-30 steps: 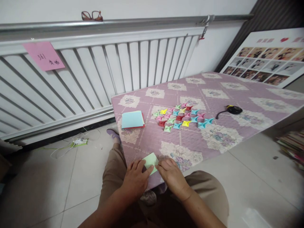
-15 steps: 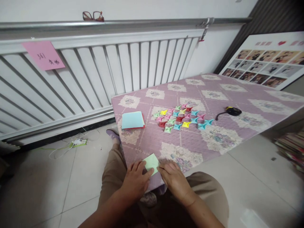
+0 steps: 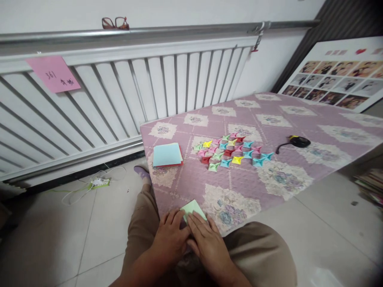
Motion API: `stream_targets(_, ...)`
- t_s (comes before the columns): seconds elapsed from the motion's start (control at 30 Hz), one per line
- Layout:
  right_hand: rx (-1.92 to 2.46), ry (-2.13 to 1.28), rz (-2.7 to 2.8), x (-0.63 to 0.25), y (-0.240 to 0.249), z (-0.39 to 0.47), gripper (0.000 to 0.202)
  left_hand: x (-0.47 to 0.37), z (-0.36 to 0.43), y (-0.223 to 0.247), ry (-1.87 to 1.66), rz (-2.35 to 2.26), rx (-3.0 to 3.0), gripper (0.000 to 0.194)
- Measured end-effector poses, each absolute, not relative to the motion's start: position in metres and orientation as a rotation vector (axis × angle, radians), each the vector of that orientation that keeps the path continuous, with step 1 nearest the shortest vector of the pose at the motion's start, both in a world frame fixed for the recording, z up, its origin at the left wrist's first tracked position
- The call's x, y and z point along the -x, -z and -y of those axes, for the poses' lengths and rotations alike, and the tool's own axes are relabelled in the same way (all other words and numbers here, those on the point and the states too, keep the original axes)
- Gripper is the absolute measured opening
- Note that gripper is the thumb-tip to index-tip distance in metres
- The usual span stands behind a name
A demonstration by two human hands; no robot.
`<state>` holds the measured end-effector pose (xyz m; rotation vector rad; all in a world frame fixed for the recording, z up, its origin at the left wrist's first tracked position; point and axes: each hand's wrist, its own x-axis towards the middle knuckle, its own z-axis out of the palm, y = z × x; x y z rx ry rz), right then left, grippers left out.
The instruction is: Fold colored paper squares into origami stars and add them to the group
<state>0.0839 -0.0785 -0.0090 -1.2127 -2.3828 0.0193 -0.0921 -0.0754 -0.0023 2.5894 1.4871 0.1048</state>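
In the head view, a pale green square of folded paper is lying flat at the near corner of a table covered with a mauve, flower-patterned cloth. The right hand is resting palm down over the paper's near right part, its fingers extended close together and hiding some of it. The left hand is lying at the paper's left edge, its fingers loosely bent and its thumb spread towards the right hand; whether the thumb is touching the paper, I cannot tell.

Farther in, a neat stack of light blue, cream and red paper sheets is sitting near the table's left edge. To its right, small pointed paper shapes in red, pink, yellow, green and blue are standing in slanting rows. Beyond them, a black object with a yellow patch and a thin tail is lying apart. Brown-framed glasses are resting on the grey metal pipe above the white radiator.
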Motion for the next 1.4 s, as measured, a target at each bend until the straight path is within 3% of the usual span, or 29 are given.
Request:
stream_targets(0.23, 1.242, 0.117, 2.55, -0.109, 0.022, 0.081, 0.056, 0.097, 0.073, 0.0, -0.114, -1.436, -2.592, 0.043)
stream_targets(0.63, 1.482, 0.193, 2.451, -0.135, 0.034, 0.089, 0.051, 0.102, 0.074, 0.003, -0.179, -1.401, -2.59, 0.042)
stream_targets(0.93, 1.71, -0.108, 2.061, -0.125, 0.001, 0.07, 0.024, 0.102, 0.075, 0.005, -0.19, -1.376, -2.534, 0.046)
stream_targets(1.4, 1.865, -0.139, 2.005, -0.096, 0.012, 0.041, 0.052, 0.105, 0.076, 0.005, -0.267, -1.294, -2.49, 0.047)
